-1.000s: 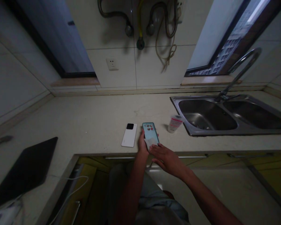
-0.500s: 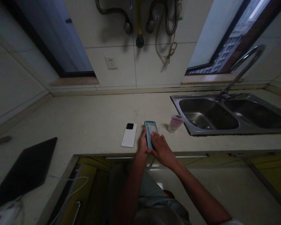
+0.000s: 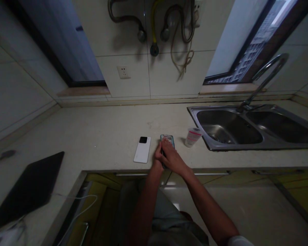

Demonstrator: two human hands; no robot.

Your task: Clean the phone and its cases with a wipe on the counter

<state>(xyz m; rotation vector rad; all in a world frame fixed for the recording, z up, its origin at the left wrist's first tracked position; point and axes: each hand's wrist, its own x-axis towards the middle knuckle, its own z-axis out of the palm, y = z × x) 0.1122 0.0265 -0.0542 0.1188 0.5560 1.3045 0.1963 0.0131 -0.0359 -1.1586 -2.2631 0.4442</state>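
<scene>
- Head view shows both hands meeting at the counter's front edge: the left hand (image 3: 158,156) is cupped round the near left side of a teal-cased phone (image 3: 167,140), gripping it, and the right hand (image 3: 172,158) lies flat over the top with fingers pressed down on it.
- Whether a cloth or tissue sits under the right palm I cannot tell; the hand covers most of the phone, and only its far end shows.
- As I judge it, the work in hand is rubbing or pressing along the phone's face while the left hand steadies it; any stroke from here needs that left grip kept firm so the phone does not slide on the countertop (image 3: 105,130).
- Just left, apart from the hands, lies a white phone (image 3: 142,149), back up, dark camera block at its far end.
- To the right stands a small plastic cup (image 3: 192,136) with a pink band, beside the steel sink (image 3: 202,140).
- Printing on the cup is too small to read; no brand shows on either phone.
</scene>
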